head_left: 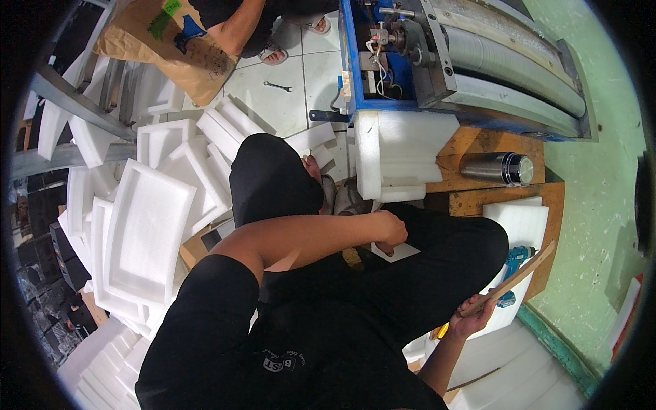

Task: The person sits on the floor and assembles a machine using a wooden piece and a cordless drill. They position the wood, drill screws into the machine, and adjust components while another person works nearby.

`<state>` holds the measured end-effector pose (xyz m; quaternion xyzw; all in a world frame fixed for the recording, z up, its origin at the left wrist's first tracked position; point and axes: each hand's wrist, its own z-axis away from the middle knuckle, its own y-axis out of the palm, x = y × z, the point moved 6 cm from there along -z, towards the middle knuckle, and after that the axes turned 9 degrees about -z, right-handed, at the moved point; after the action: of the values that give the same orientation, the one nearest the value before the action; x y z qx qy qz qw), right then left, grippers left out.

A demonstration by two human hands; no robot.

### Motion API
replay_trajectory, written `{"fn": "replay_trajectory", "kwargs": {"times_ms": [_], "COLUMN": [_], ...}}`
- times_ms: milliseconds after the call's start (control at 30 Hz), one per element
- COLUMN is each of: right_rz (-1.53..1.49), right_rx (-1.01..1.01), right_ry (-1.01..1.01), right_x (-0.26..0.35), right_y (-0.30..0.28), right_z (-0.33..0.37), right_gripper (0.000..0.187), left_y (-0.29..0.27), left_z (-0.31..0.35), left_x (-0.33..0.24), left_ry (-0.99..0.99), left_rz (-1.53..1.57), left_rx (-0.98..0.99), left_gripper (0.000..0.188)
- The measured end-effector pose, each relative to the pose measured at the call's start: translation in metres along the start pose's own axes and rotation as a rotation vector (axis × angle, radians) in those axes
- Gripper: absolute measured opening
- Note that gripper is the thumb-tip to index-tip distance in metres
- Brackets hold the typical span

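White foam piece lies on your dark lap, pinched under your left hand. Your right hand clasps a thin wooden strip. Brown paper sack with green and blue patches sits far left.

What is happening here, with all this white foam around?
A person in black sits among stacks of white foam trays. The left hand reaches across the lap and touches a small white foam piece. The right hand holds a thin wooden stick out to the side. Ahead stand a white foam block, a metal flask on a wooden bench, and a blue machine with rollers. Another person sits beyond, mostly out of view.
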<state>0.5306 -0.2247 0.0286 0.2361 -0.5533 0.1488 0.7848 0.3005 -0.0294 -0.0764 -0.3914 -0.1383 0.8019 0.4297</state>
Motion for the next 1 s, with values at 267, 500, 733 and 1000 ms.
{"fn": "replay_trajectory", "kwargs": {"times_ms": [267,500,733,1000], "right_rz": [-0.01,-0.018,-0.018,-0.012], "right_rx": [0.011,0.004,-0.029,0.018], "right_ry": [-0.006,-0.003,0.014,-0.005], "right_x": [-0.0005,0.0003,-0.0006,-0.0007], "right_y": [0.0003,0.0017,-0.0016,-0.0008], "right_z": [-0.0004,0.0009,0.0001,-0.0014], "right_gripper": [0.046,0.044,0.045,0.047], "left_y": [-0.0011,-0.0003,-0.0009,-0.0006], "left_z": [0.002,0.0008,0.0025,0.003], "left_x": [-0.0003,-0.0001,-0.0002,0.0005], "left_ry": [0.011,-0.003,-0.002,0.003], "left_rz": [0.001,0.01,0.006,0.005], "left_rx": [-0.026,-0.017,-0.02,-0.025], "left_gripper": [0.047,0.048,0.046,0.047]}}
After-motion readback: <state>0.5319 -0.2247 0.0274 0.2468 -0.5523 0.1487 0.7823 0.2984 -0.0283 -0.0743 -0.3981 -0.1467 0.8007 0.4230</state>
